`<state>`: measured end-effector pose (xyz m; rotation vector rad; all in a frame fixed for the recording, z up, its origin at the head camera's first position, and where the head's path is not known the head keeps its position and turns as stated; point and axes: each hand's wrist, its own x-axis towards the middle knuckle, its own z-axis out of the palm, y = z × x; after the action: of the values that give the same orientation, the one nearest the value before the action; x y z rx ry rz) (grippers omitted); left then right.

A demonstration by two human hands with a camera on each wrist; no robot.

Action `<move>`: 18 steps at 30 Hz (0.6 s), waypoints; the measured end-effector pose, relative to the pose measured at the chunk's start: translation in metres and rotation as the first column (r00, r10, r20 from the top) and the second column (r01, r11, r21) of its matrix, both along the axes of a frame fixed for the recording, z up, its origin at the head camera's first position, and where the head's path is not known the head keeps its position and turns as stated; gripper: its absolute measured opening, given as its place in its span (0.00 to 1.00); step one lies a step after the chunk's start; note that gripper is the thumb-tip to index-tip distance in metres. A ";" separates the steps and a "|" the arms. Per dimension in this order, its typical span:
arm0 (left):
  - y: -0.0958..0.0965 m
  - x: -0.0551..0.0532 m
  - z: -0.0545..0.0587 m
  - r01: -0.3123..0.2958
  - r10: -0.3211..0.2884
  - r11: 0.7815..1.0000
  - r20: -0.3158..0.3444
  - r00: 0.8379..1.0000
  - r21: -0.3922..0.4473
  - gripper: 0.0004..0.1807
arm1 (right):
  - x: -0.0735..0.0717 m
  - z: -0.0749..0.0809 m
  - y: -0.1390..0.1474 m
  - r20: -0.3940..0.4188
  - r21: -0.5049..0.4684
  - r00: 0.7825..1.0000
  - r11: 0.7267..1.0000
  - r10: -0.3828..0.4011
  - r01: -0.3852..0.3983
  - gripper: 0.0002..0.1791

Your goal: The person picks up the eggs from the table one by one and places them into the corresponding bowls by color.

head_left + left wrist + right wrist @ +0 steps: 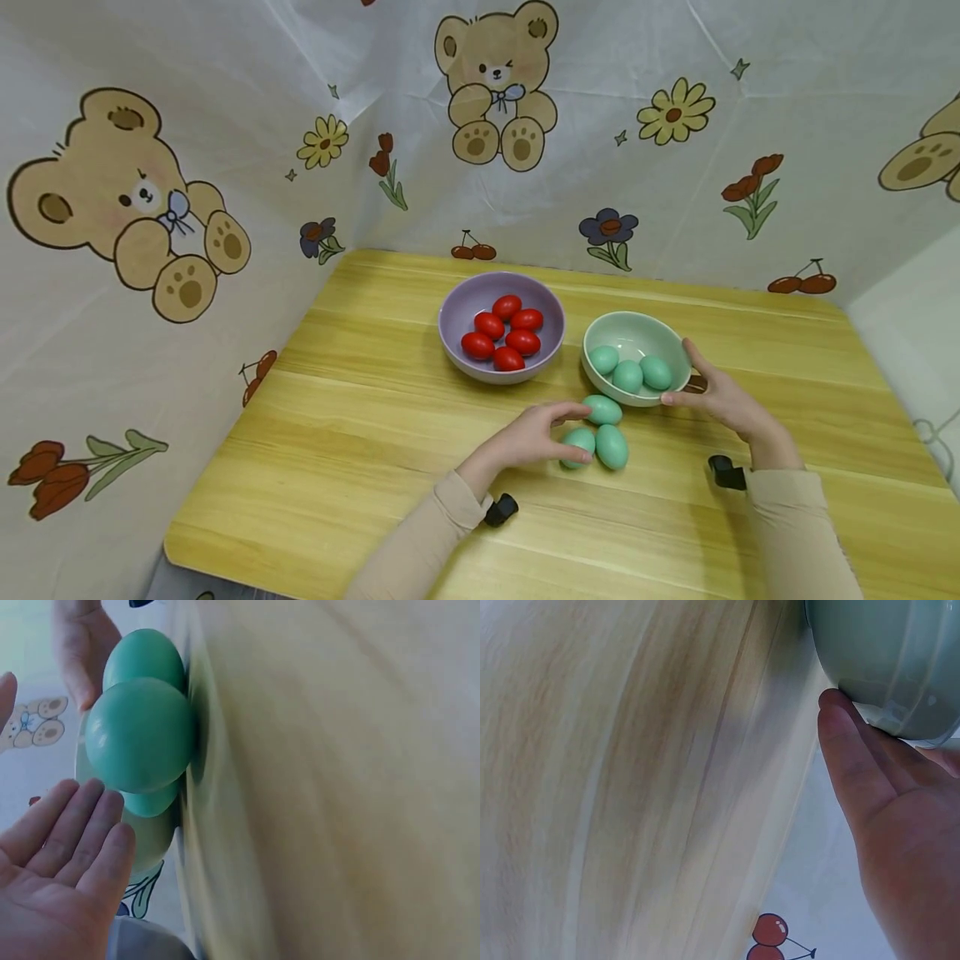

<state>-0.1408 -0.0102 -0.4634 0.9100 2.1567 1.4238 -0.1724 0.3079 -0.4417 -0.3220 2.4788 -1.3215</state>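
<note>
Three green eggs lie close together on the wooden table in front of a pale green bowl. My left hand is beside them, thumb and fingers spread apart around the left side of the group; whether they touch an egg I cannot tell. In the left wrist view, its fingers look nearly straight below the green eggs. My right hand holds the bowl's right side between thumb and fingers, near a brown part like a handle. Three more green eggs sit inside that bowl.
A purple bowl with several red eggs stands left of the green bowl. Behind the wooden table hangs a white cloth printed with bears and flowers. Each wrist wears a small black device.
</note>
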 end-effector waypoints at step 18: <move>0.005 -0.002 -0.017 -0.036 0.038 0.997 0.031 0.999 -0.062 0.36 | -0.003 -0.005 0.003 -0.003 0.013 1.000 1.000 0.006 -0.006 0.55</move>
<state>-0.1432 -0.0056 -0.4799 0.8230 2.1918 1.3716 -0.1751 0.3111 -0.4470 -0.3281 2.4867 -1.3025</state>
